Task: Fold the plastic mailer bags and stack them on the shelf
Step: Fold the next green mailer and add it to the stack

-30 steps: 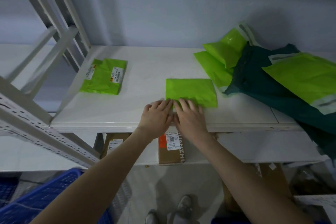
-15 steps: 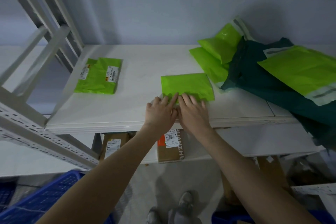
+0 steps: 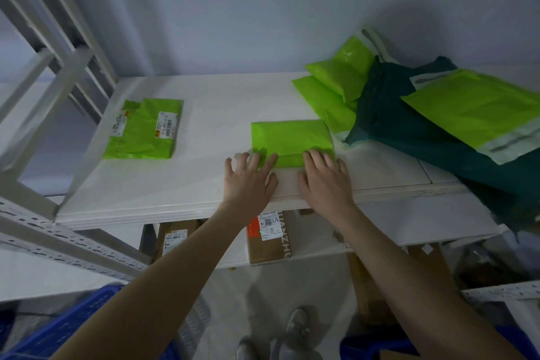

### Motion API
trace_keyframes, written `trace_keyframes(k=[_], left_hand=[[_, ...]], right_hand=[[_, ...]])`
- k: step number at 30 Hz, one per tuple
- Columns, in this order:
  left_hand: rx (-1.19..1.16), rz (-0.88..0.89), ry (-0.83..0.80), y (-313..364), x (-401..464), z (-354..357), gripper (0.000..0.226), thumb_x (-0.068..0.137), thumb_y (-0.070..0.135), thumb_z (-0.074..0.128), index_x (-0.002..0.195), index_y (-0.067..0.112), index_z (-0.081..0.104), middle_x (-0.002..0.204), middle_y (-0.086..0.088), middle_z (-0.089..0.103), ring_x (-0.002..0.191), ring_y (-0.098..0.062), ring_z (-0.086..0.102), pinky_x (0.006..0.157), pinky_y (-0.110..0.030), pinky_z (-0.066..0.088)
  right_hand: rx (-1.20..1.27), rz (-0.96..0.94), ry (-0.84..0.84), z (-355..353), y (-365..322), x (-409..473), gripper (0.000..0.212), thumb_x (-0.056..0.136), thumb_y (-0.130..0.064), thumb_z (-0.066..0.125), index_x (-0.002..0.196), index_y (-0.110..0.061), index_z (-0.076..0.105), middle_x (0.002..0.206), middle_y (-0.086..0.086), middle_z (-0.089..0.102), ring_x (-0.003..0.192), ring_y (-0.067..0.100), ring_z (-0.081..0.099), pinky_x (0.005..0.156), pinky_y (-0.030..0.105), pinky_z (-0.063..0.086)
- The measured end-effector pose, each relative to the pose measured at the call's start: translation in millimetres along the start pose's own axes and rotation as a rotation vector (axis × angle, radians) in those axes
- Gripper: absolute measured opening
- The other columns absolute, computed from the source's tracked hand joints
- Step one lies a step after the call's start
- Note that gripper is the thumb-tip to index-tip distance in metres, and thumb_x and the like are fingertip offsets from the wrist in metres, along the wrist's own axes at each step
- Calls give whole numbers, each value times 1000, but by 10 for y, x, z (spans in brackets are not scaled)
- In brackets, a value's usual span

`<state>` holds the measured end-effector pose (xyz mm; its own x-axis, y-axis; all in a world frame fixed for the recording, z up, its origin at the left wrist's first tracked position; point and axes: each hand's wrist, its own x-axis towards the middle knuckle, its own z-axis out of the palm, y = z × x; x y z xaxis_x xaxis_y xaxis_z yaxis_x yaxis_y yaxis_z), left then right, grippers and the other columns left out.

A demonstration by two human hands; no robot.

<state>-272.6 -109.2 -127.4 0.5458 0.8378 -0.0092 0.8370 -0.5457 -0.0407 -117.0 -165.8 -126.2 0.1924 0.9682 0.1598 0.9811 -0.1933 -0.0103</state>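
Presently we find the folding step in hand. A bright green plastic mailer bag, folded to a rectangle (image 3: pixel 290 140), lies flat near the front of the white shelf board (image 3: pixel 181 184). The left hand (image 3: pixel 248 177) rests palm-down with fingers straight and spread, its fingertips on the bag's near left corner. The right hand (image 3: pixel 323 177) lies likewise flat, fingers extended over the near right edge. Neither hand grips anything; both press.

We judge that the near edge is being flattened into a crease, so the fold seems close to done. Well apart to the left lies a folded green mailer bearing white printed labels (image 3: pixel 144 130), which we take as the likely start of the stack. To the right sits a heap of unfolded green mailers (image 3: pixel 336 90) against a dark green bag (image 3: pixel 409 131), still awaiting work.

The next move, in our judgement, calls for pinching the creased bag at its edges without letting it spring open, then carrying it left onto the labelled one.
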Motion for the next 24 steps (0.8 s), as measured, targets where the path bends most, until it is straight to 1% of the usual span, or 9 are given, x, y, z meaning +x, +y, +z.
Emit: trace_keyframes(k=[2, 4, 8, 12, 15, 19, 20, 22, 24], left_hand=[[4, 6, 36, -7, 12, 5, 51, 96, 43, 18, 144, 30, 29, 144, -4, 38, 135, -29, 31, 107, -54, 24], [-19, 12, 66, 11, 9, -22, 59, 90, 43, 12, 139, 26, 41, 140, -3, 46, 133, -29, 37, 103, -55, 30], [-60, 28, 22, 15, 33, -18, 64, 89, 46, 2, 146, 29, 23, 152, 3, 28, 140, -22, 23, 110, -49, 19], [-55, 25, 6, 20, 84, -3, 54, 96, 45, 13, 147, 29, 18, 155, 3, 21, 141, -20, 21, 111, -47, 17], [-84, 21, 3, 24, 101, 11, 55, 96, 45, 13, 147, 28, 20, 155, 2, 21, 141, -21, 22, 110, -47, 19], [-87, 14, 1, 33, 84, -21, 81, 76, 53, -12, 147, 28, 21, 155, 3, 22, 140, -22, 24, 109, -45, 21], [-83, 12, -1, 42, 100, -32, 79, 79, 54, -10, 147, 28, 21, 155, 3, 21, 140, -23, 23, 110, -46, 21], [-81, 4, -8, 60, 142, -40, 61, 93, 53, 8, 146, 25, 23, 155, 1, 22, 142, -24, 20, 112, -48, 16], [-95, -7, -7, 82, 180, -57, 54, 97, 48, 21, 144, 21, 26, 154, -1, 24, 143, -24, 16, 113, -50, 11]], right_hand=[[18, -21, -43, 10, 42, -17, 54, 90, -35, 29, 131, -7, 50, 133, 6, 54, 122, 24, 50, 98, 51, 40], [10, -5, -52, 22, 53, -42, 54, 90, -35, 32, 134, -8, 48, 136, 3, 52, 127, 25, 48, 101, 56, 36], [-4, 64, -79, 20, 35, -70, 57, 85, -38, 29, 127, -10, 57, 129, 1, 59, 117, 28, 57, 93, 59, 42], [159, 31, -128, 43, 52, -68, 56, 94, -31, 32, 142, -1, 34, 148, 17, 34, 130, 35, 41, 103, 46, 37], [239, 139, -134, 6, 108, -49, 55, 94, -26, 44, 139, 6, 33, 145, 24, 30, 117, 38, 48, 93, 41, 42], [181, 79, -151, -42, 165, -28, 50, 95, -27, 41, 134, 4, 38, 136, 19, 41, 112, 35, 50, 91, 40, 41], [184, 83, -151, -68, 174, -11, 44, 95, -28, 40, 129, 1, 42, 130, 16, 44, 111, 34, 50, 88, 40, 41], [197, 80, -141, -126, 184, 39, 33, 95, -28, 39, 118, -4, 46, 118, 14, 49, 106, 31, 49, 81, 39, 40], [222, 59, -140, -193, 210, 122, 31, 95, -27, 39, 118, -6, 45, 114, 13, 50, 104, 31, 49, 80, 38, 40]])
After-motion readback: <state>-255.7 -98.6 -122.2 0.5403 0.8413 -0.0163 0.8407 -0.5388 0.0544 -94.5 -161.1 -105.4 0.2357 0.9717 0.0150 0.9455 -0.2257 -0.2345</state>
